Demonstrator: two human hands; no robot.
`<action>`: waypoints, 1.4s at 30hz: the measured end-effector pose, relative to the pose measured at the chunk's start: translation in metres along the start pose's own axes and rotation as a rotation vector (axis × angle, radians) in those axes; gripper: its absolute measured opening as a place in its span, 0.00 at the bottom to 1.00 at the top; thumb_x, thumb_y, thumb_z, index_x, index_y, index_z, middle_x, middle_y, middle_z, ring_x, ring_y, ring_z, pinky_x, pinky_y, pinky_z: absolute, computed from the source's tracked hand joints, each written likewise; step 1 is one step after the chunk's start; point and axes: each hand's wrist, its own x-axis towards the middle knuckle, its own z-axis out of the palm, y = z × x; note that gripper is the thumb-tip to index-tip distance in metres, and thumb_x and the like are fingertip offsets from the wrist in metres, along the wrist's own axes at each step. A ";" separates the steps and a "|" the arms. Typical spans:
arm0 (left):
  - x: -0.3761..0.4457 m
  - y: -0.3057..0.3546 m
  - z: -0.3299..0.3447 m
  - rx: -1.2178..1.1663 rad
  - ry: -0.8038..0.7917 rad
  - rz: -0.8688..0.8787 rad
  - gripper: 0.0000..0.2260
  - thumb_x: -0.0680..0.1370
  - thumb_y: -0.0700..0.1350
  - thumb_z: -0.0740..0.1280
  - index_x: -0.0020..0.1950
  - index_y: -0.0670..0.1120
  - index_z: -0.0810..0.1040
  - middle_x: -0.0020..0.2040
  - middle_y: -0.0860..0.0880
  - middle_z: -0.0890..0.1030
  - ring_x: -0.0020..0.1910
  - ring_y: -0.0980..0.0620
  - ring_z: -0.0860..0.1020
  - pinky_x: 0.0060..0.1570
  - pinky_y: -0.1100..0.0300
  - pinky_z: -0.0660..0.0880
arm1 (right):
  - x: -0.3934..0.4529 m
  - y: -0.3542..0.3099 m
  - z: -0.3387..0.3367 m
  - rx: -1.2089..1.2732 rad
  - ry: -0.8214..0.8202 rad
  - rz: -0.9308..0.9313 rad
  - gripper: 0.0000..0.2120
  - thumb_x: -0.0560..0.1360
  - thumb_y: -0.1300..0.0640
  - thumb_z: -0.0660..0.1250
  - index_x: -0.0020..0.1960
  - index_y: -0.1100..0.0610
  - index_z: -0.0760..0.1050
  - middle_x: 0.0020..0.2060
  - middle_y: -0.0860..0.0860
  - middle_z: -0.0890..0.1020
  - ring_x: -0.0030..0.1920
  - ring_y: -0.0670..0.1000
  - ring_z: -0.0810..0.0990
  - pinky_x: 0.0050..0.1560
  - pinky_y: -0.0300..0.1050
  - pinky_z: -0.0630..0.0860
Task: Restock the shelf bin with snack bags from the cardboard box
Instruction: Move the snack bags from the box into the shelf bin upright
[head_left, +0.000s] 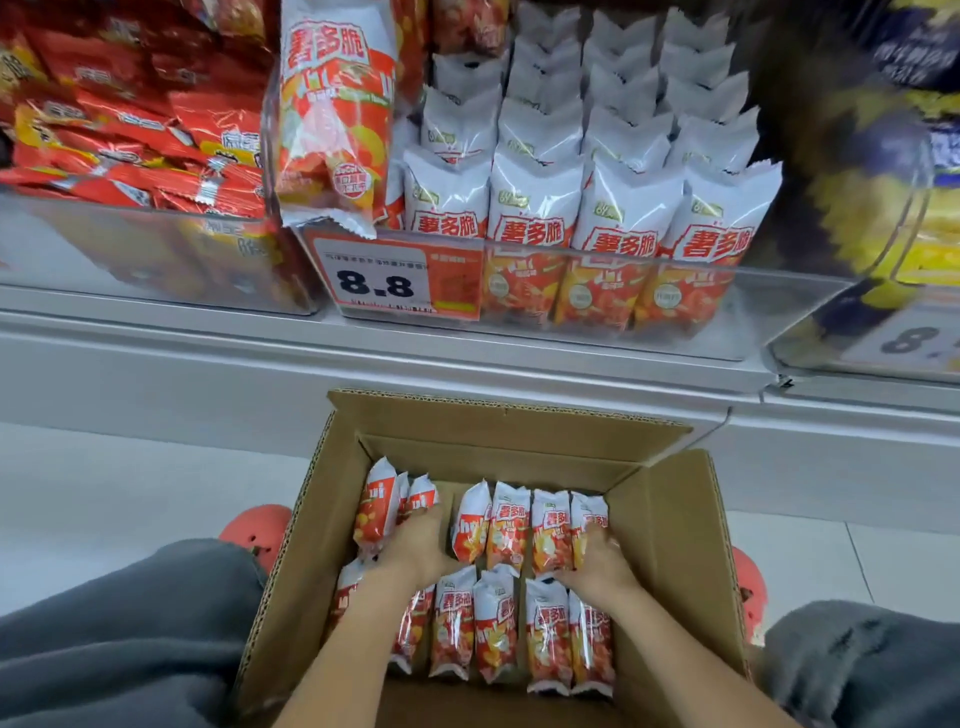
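An open cardboard box (670, 540) stands on the floor between my knees, holding two rows of red-and-white snack bags (511, 530). My left hand (418, 545) reaches into the gap left of the back row, its fingertips sunk among the bags there (379, 509). My right hand (602, 566) lies over the right end of that row, fingers curled on the rightmost bag (589, 512), thumb stretched left. Above, the clear shelf bin (597, 291) holds several rows of the same bags standing upright. One more bag (335, 119) hangs over its left front corner.
A red-and-white 8.8 price tag (382, 283) is fixed to the bin front. A bin of red packets (130, 130) sits on the left, a blurred yellow and purple product (883, 156) on the right. The grey shelf ledge (363, 358) juts out above the box.
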 end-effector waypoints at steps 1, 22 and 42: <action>0.004 0.004 0.003 -0.041 0.004 0.009 0.28 0.74 0.46 0.71 0.71 0.42 0.65 0.66 0.44 0.71 0.67 0.45 0.70 0.62 0.58 0.69 | 0.004 0.003 0.002 0.012 -0.001 0.024 0.39 0.73 0.52 0.72 0.75 0.61 0.53 0.73 0.59 0.61 0.72 0.58 0.65 0.67 0.46 0.66; 0.081 0.019 0.054 -0.190 0.130 -0.228 0.18 0.70 0.46 0.73 0.54 0.39 0.73 0.49 0.42 0.79 0.41 0.48 0.79 0.35 0.60 0.75 | 0.056 -0.012 0.019 -0.175 0.076 -0.027 0.28 0.78 0.59 0.62 0.74 0.56 0.54 0.66 0.57 0.69 0.62 0.56 0.74 0.54 0.48 0.75; 0.025 0.028 0.022 -1.231 -0.222 -0.375 0.14 0.76 0.42 0.68 0.60 0.41 0.75 0.52 0.42 0.81 0.50 0.45 0.79 0.47 0.53 0.78 | 0.018 -0.034 0.003 0.634 -0.164 -0.045 0.27 0.72 0.56 0.70 0.67 0.48 0.63 0.53 0.48 0.77 0.52 0.48 0.79 0.45 0.39 0.77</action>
